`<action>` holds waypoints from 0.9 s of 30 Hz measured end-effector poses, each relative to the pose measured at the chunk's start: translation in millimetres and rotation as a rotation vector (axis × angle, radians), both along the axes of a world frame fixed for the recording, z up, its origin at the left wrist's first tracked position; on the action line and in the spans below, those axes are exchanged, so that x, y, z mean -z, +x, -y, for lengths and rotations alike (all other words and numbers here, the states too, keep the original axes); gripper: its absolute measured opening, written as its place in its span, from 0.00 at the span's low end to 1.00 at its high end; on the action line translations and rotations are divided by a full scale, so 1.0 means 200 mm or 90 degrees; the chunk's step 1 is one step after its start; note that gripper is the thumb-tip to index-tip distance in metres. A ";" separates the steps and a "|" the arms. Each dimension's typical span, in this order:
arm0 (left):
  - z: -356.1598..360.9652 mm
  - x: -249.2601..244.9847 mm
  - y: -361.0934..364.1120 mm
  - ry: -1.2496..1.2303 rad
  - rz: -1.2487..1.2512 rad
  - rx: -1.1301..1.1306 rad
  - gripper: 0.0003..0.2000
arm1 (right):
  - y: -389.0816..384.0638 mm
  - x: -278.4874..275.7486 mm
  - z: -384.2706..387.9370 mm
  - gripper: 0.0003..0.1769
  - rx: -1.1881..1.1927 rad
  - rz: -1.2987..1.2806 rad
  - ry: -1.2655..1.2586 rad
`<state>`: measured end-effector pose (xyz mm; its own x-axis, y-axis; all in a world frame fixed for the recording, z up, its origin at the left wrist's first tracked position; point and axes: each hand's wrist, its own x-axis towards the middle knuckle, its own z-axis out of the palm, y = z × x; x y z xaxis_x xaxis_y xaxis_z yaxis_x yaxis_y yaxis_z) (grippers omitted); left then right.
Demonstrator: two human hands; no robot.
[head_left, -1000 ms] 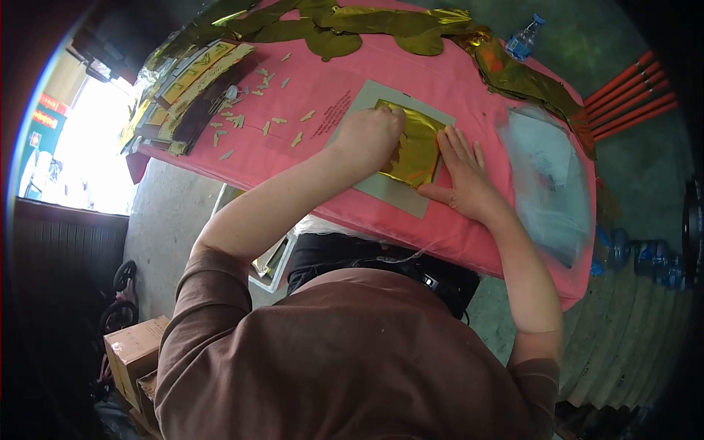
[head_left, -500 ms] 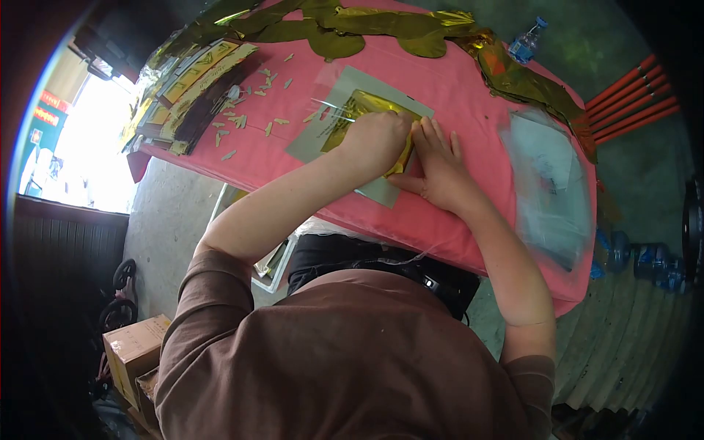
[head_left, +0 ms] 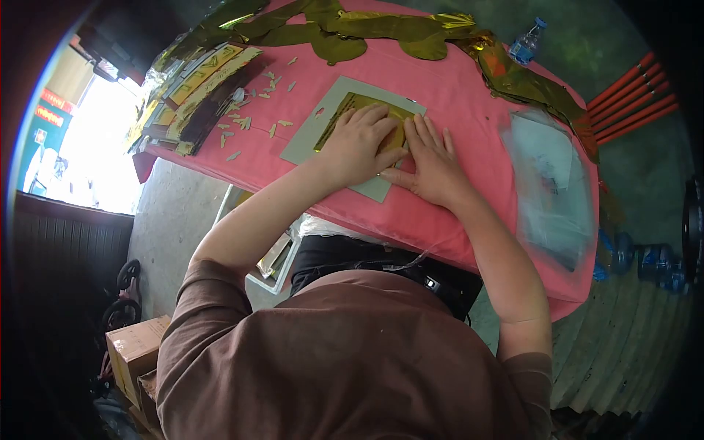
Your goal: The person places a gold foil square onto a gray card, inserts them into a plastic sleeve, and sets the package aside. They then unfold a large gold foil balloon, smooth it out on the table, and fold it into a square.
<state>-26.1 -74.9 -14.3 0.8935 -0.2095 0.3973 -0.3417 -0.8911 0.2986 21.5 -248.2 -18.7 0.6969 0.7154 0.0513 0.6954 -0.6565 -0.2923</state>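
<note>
A grey card [head_left: 301, 143] with a punched slot lies on the pink-covered table, a gold panel [head_left: 334, 125] at its middle. My left hand [head_left: 359, 147] rests over that panel, fingers a little bent and apart, hiding much of it. Flat on the card's right edge is my right hand [head_left: 436, 165], its fingers stretched out and the thumb pointing at the left hand. Neither hand shows anything gripped. What lies directly beneath the palms is hidden.
Stacked printed cards [head_left: 205, 84] stand at the table's left, with small pale pieces [head_left: 244, 122] scattered beside them. Gold foil [head_left: 341, 48] runs along the far edge. Clear plastic sheets [head_left: 554, 183] lie at the right, and a water bottle [head_left: 528, 42] stands at the back.
My left hand has opened from a fist and moved left and down over the panel. The gold, crumpled before near the right hand, now looks flatter. The right hand has barely moved.
</note>
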 end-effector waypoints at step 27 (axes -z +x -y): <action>-0.09 -0.06 -0.03 0.008 -0.172 0.230 0.27 | 0.14 -0.04 0.10 0.30 -0.045 -0.218 0.315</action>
<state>-31.8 -56.5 -2.2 0.8337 -0.5299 0.1553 -0.5424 -0.7333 0.4099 49.3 -268.5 -10.0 0.6846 0.7085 0.1714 0.5447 -0.3409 -0.7662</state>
